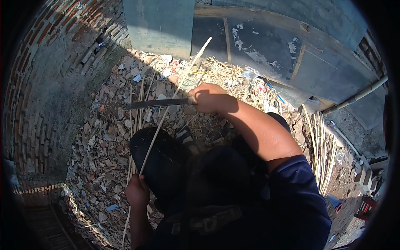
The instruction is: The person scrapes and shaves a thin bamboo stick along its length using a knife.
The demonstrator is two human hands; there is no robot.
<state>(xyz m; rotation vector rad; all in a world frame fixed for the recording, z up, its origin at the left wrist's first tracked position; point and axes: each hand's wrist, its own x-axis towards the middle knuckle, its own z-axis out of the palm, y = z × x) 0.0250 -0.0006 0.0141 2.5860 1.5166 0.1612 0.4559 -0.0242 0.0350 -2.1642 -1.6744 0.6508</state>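
Note:
My left hand (138,191), low on the left, is closed around a long pale bamboo strip (155,139). The strip slants up and away past my knee, its far end in sunlight. My right hand (208,98) grips the handle of a machete (156,103), whose dark blade points left. Seen from above, the blade crosses the strip; I cannot tell whether they touch. More thin strips (141,112) lie on the ground beyond and beside my left knee.
Rubble and litter (102,146) cover the ground, with pale shavings (225,68) ahead. A brick wall (37,100) stands at left, and worn dark panels (258,46) stand ahead. At right lie a bundle of pale strips (320,146), a pole (354,96) and a blue-and-red tool (334,203).

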